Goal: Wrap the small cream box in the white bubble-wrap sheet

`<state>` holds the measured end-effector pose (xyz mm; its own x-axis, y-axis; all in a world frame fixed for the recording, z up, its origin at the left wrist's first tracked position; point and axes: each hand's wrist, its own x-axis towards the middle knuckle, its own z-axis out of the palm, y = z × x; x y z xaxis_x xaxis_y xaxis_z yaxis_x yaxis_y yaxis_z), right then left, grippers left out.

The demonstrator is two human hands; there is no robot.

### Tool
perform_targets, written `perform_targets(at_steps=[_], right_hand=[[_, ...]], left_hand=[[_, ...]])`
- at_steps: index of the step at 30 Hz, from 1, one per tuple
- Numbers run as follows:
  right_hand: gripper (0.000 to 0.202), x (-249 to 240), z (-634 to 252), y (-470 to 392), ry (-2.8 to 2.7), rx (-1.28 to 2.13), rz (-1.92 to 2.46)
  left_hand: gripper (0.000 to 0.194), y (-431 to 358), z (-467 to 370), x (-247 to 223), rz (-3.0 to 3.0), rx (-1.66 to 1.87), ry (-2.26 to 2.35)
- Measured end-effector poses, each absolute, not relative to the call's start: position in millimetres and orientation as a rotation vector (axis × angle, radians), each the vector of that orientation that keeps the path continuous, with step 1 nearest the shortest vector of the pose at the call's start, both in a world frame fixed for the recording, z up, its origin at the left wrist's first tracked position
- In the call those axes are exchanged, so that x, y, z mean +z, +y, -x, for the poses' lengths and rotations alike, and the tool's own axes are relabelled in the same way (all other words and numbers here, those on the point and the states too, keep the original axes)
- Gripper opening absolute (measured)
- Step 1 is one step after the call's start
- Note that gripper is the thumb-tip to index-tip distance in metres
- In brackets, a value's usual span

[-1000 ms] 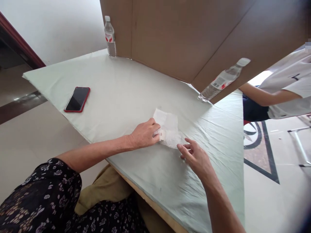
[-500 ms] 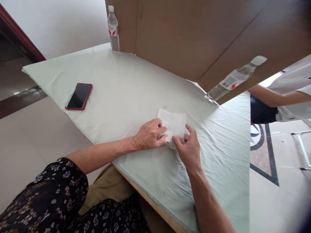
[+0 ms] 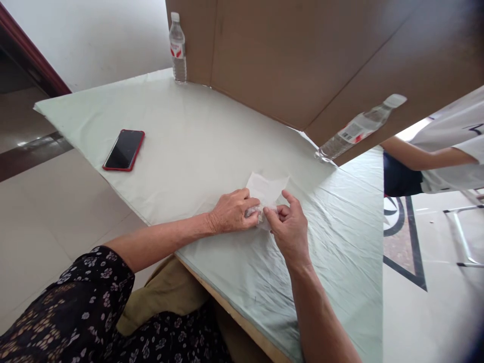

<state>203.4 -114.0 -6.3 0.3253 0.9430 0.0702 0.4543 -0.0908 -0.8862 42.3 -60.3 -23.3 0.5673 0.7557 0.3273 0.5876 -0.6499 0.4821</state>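
A thin white sheet (image 3: 267, 187), paper or film, lies on the pale green tablecloth between my hands. Its near part is crumpled and partly see-through, with a small pale item in it that I cannot make out. From the left, my left hand (image 3: 235, 210) pinches the near left part of the sheet with bent fingers. My right hand (image 3: 289, 222) grips its near right part between thumb and fingers, the index finger raised. Only a narrow gap separates the fingertips of both hands.
A red-edged phone (image 3: 124, 150) lies at the left. Tall brown cardboard panels (image 3: 264, 60) stand along the back, with an upright bottle (image 3: 178, 53) and a second bottle (image 3: 357, 131) before them. Beyond the right edge is a person's arm (image 3: 427, 157).
My right hand has moved slightly left, closer to my left hand, and its fingers have closed more on the sheet. The sheet's near right part is now more gathered.
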Motion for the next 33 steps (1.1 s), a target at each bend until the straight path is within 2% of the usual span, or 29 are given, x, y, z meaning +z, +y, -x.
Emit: perform_targets(at_steps=[11,23,29,33], right_hand=[[0.057,1,-193,-107,-1.563,0.403,1.803],[0.048,6,-200,-116,-1.596,0.71,1.677],[0.054,7,-203,-114,-1.742,0.702,1.63],[0.056,6,-203,-114,-1.824,0.636,1.643]], left_hand=[[0.019,-60,-46,-30,-2.453,0.834,1.102],[0.018,-62,-43,-27,-2.342,0.858,1.02],[0.026,-58,-41,-27,-2.172,0.893,0.909],[0.044,-52,-40,-25,-1.917,0.841,0.873]])
